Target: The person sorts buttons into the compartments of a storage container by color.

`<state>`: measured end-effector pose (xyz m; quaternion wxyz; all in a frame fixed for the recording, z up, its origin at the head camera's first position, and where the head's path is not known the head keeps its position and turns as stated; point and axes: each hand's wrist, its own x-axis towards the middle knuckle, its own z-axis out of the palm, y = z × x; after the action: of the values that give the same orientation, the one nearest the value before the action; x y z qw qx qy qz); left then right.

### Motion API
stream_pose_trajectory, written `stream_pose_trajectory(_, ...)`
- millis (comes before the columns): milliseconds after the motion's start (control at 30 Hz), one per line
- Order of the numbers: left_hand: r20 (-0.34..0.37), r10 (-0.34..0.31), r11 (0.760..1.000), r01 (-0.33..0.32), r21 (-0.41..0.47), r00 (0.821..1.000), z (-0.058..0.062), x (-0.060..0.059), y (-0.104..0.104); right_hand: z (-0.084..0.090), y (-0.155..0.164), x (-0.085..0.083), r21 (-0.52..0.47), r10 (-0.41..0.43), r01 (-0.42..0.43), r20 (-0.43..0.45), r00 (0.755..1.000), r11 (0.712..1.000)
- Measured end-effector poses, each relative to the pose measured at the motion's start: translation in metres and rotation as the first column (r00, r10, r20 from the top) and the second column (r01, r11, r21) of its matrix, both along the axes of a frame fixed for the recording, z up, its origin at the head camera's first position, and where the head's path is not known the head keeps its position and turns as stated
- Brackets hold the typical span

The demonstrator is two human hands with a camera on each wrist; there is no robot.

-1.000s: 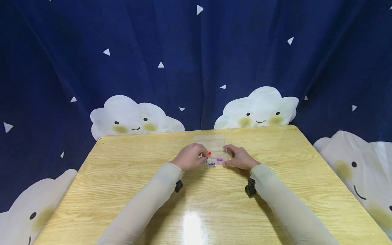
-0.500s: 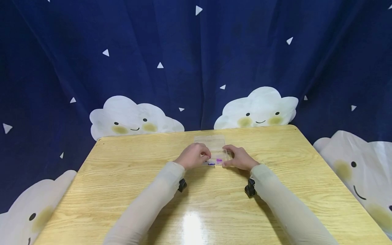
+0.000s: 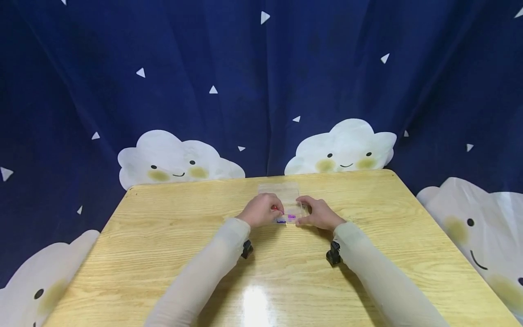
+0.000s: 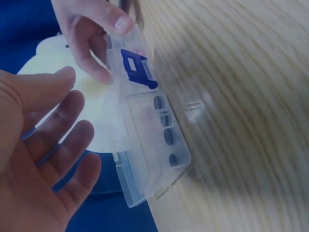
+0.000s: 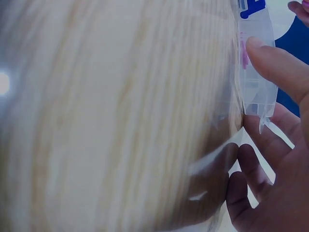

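Observation:
A clear plastic storage box point(image 3: 291, 218) stands on the table with its transparent lid point(image 3: 279, 190) raised at the back. Blue latches show on its front, one blue latch point(image 4: 137, 69) plainly in the left wrist view. Inside are several dark grey discs point(image 4: 165, 119) at one end and pink pieces point(image 3: 292, 216) at the other. My right hand point(image 3: 320, 212) holds the box's right end, thumb in front and fingers behind. Over the box, my left hand point(image 3: 261, 210) pinches a small pink piece point(image 5: 306, 4), mostly hidden by the fingertips. Something red point(image 3: 274, 207) shows through that hand's finger gap.
The wooden table point(image 3: 184, 254) ends at a dark blue curtain point(image 3: 229, 54) with white clouds, close behind the box. A thin clear plastic sheet or bag point(image 5: 212, 159) lies beside the right hand. Each wrist carries a small black camera.
My left hand has shifted right across the box toward its middle. The red thing, in full view at first, became hidden, then shows between the fingers. The right hand keeps its hold.

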<state>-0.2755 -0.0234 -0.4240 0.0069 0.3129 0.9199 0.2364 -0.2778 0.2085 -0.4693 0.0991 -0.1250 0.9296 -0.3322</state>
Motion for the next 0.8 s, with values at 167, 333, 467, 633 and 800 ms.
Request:
stream_pose_trajectory(167,-0.02,0.002,1.0,-0.002,-0.007,1.0,-0.002,-0.001,0.004,-0.002,0.001,0.0,0.005,0.008,-0.008,-0.011,1.0,1.0)
stream_pose_trajectory(333,-0.025,0.023,1.0,-0.023,-0.005,0.999,-0.002,-0.002,0.007,-0.003,0.0,-0.001,0.016,0.003,-0.003,-0.022,1.0,1.0)
stream_pose_trajectory(467,-0.024,0.04,0.999,-0.04,-0.014,0.999,-0.005,-0.004,0.008,-0.001,-0.001,-0.001,0.031,0.004,-0.003,-0.021,1.0,1.0)
stream_pose_trajectory(633,-0.021,0.054,0.998,-0.055,-0.019,0.998,-0.008,-0.008,0.01,0.001,-0.002,-0.001,0.04,0.012,-0.011,-0.026,1.0,0.999)
stream_pose_trajectory(800,-0.011,0.063,0.996,-0.064,-0.062,0.998,-0.006,-0.01,0.016,0.001,-0.001,-0.001,0.034,0.009,-0.008,-0.02,1.0,0.999)
